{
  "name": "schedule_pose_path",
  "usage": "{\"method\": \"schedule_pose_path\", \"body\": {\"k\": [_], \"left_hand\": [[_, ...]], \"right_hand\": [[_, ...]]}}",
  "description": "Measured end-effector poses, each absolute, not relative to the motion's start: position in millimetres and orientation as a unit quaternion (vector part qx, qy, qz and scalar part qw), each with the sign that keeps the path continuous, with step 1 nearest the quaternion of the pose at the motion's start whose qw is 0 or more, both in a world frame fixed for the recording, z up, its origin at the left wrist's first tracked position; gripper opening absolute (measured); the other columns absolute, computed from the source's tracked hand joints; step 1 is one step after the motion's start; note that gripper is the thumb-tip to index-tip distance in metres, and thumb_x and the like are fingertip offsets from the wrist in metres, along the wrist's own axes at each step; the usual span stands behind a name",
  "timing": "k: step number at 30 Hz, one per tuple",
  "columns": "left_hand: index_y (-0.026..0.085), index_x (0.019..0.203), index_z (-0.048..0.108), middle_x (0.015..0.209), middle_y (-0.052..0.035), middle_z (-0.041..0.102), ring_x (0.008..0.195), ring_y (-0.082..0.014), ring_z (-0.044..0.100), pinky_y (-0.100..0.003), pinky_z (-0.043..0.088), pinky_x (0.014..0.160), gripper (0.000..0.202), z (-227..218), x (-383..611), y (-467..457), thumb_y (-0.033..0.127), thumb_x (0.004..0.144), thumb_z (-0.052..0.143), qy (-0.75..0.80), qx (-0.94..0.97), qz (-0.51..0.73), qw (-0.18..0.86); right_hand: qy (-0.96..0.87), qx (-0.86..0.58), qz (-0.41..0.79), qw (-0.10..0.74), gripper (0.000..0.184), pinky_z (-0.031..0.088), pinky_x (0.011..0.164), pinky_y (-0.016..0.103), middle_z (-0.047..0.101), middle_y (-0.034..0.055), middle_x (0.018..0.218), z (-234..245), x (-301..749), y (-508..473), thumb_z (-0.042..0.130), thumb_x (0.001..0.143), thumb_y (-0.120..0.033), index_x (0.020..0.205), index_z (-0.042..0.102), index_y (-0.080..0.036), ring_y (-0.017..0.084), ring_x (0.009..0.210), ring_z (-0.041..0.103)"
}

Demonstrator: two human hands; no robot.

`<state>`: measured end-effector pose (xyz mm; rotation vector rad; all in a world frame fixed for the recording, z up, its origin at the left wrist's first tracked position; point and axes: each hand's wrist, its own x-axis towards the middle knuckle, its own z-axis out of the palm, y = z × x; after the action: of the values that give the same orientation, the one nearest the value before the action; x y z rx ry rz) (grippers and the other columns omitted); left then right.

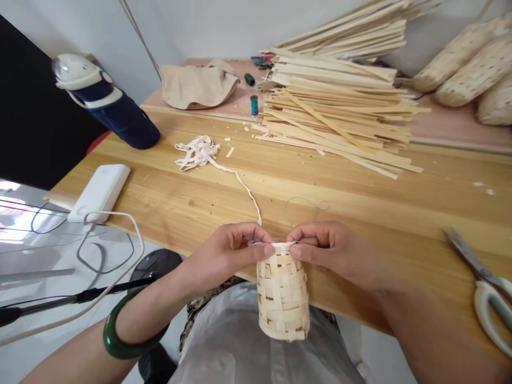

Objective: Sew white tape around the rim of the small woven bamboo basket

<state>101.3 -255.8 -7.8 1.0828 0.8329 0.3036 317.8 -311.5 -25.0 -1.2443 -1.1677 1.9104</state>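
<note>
A small basket (283, 293) woven from pale wood strips hangs at the table's front edge, above my lap, its rim uppermost. White fabric tape (282, 245) lies along the rim between my hands. My left hand (244, 245) pinches the rim and tape on the left, thumb in front. My right hand (320, 248) pinches the rim on the right in the same way. From behind my left fingers, the tape runs to a loose white heap (198, 153) on the table. A thin thread (307, 201) curls on the wood beyond my right hand.
Scissors (482, 272) lie at the right. Bundled wood strips (340, 112) cover the back, near a teal thread spool (254, 105), beige cloth (199, 86) and woven pieces (472, 69). A blue bottle (120, 114) and white power bank (100, 192) with a cable stand left.
</note>
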Motion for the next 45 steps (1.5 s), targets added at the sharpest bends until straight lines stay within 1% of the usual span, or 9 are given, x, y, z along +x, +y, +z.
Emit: {"method": "schedule_pose_path", "body": {"k": [2,4,8,18,22,26,35,40,45], "left_hand": [[0.023,0.106,0.072,0.076,0.0032,0.066,0.07,-0.009,0.057,-0.019,0.043,0.065,0.023,-10,102,-257,0.027,0.083,0.074,0.384,0.492,0.158,0.765],[0.025,0.109,0.074,0.083,0.0016,0.071,0.076,-0.0108,0.062,-0.02,0.046,0.07,0.026,-11,102,-258,0.027,0.083,0.075,0.387,0.494,0.162,0.761],[0.022,0.09,0.08,0.091,-0.0015,0.078,0.085,-0.0146,0.067,-0.022,0.049,0.079,0.012,-10,102,-259,0.03,0.081,0.077,0.412,0.493,0.152,0.751],[0.02,0.086,0.079,0.084,-0.001,0.077,0.077,-0.013,0.064,-0.022,0.047,0.076,0.014,-9,102,-257,0.032,0.082,0.074,0.416,0.451,0.124,0.78],[0.018,0.078,0.076,0.077,0.0,0.073,0.072,-0.012,0.061,-0.021,0.046,0.07,0.02,-9,106,-258,0.038,0.081,0.074,0.444,0.45,0.126,0.765],[0.018,0.073,0.074,0.072,0.0003,0.071,0.068,-0.0125,0.058,-0.022,0.045,0.068,0.018,-7,109,-258,0.036,0.077,0.078,0.469,0.454,0.118,0.748],[0.018,0.077,0.077,0.089,-0.0048,0.075,0.088,-0.0197,0.064,-0.028,0.046,0.082,0.012,-6,108,-253,0.029,0.073,0.078,0.42,0.48,0.143,0.757],[0.017,0.068,0.077,0.079,-0.0034,0.073,0.076,-0.0169,0.062,-0.028,0.044,0.077,0.012,-4,101,-249,0.028,0.066,0.082,0.421,0.443,0.167,0.774],[0.016,0.064,0.074,0.071,-0.0023,0.071,0.072,-0.0153,0.059,-0.027,0.041,0.075,0.014,1,89,-240,0.028,0.068,0.081,0.422,0.478,0.192,0.746]], "right_hand": [[-0.438,-0.471,0.71,0.286,0.027,0.035,0.058,0.024,0.059,-0.0027,0.066,-23,317,-311,0.066,0.086,-0.044,0.087,0.066,-0.017,0.01,0.058,0.044],[-0.437,-0.479,0.706,0.285,0.026,0.034,0.058,0.025,0.059,-0.0027,0.066,-21,316,-310,0.067,0.085,-0.043,0.086,0.066,-0.018,0.01,0.057,0.044],[-0.436,-0.493,0.699,0.281,0.025,0.033,0.057,0.025,0.059,-0.0027,0.066,-21,316,-309,0.067,0.084,-0.044,0.086,0.066,-0.019,0.01,0.058,0.043],[-0.427,-0.491,0.703,0.288,0.026,0.032,0.057,0.025,0.057,-0.0029,0.066,-23,316,-310,0.067,0.084,-0.044,0.086,0.066,-0.019,0.01,0.058,0.042],[-0.433,-0.497,0.694,0.288,0.025,0.035,0.059,0.026,0.059,-0.0023,0.067,-22,316,-311,0.066,0.084,-0.044,0.085,0.066,-0.019,0.011,0.059,0.044],[-0.436,-0.497,0.691,0.292,0.025,0.037,0.061,0.026,0.059,-0.0015,0.069,-24,316,-312,0.066,0.085,-0.045,0.084,0.066,-0.02,0.012,0.062,0.047],[-0.445,-0.482,0.687,0.311,0.027,0.033,0.055,0.024,0.054,-0.0042,0.065,-21,316,-311,0.065,0.087,-0.047,0.088,0.066,-0.02,0.009,0.056,0.04],[-0.409,-0.528,0.635,0.389,0.038,0.032,0.054,0.025,0.051,-0.0039,0.069,-12,329,-312,0.068,0.085,-0.046,0.113,0.064,-0.02,0.009,0.057,0.041],[-0.403,-0.606,0.523,0.444,0.037,0.038,0.053,0.029,0.059,0.0012,0.072,3,370,-313,0.075,0.077,-0.048,0.101,0.071,-0.02,0.012,0.059,0.047]]}}
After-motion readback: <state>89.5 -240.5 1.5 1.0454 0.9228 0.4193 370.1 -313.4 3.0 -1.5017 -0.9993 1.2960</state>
